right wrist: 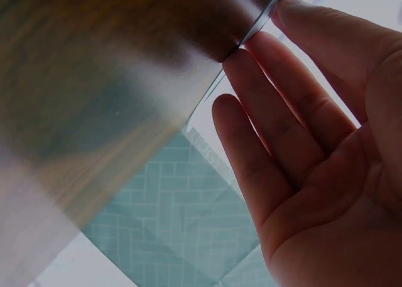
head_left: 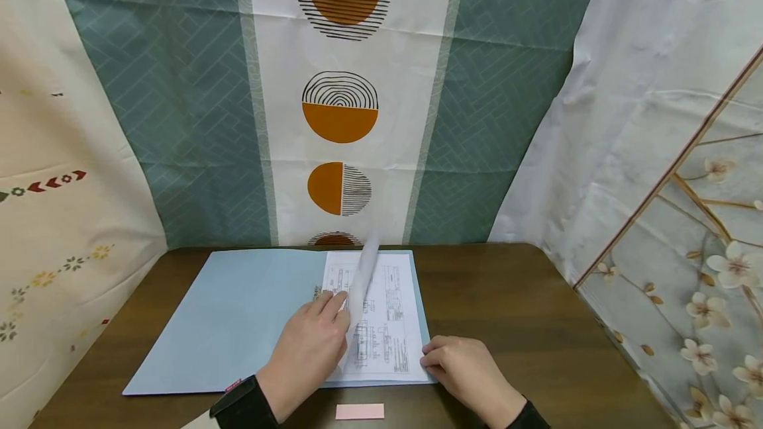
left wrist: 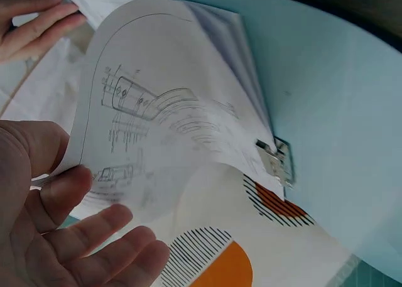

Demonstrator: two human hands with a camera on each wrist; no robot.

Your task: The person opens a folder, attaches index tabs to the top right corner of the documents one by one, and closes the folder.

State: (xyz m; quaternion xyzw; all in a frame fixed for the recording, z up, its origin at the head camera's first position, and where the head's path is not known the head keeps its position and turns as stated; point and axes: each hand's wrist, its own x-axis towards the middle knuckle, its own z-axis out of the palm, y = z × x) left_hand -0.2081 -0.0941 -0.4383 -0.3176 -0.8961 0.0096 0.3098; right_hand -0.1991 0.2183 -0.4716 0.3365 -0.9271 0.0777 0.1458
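Observation:
A light blue folder (head_left: 238,323) lies spread on the table, with printed technical drawings (head_left: 390,323) stacked on its right side. My left hand (head_left: 312,336) pinches a raised sheet (head_left: 363,270) between thumb and index finger. In the left wrist view this sheet (left wrist: 151,111) bends in a curve, its other fingers spread away from the paper. A metal clip (left wrist: 276,161) holds the papers at the folder's spine. My right hand (head_left: 461,373) grips the folder's right edge near its lower corner; in the right wrist view its fingertips (right wrist: 235,58) and thumb meet at that edge.
A small pink paper strip (head_left: 360,412) lies on the brown wooden table (head_left: 489,303) in front of the folder. Behind the table hangs a green and white patterned cloth (head_left: 197,118). Light floral cloths (head_left: 656,217) hang at both sides.

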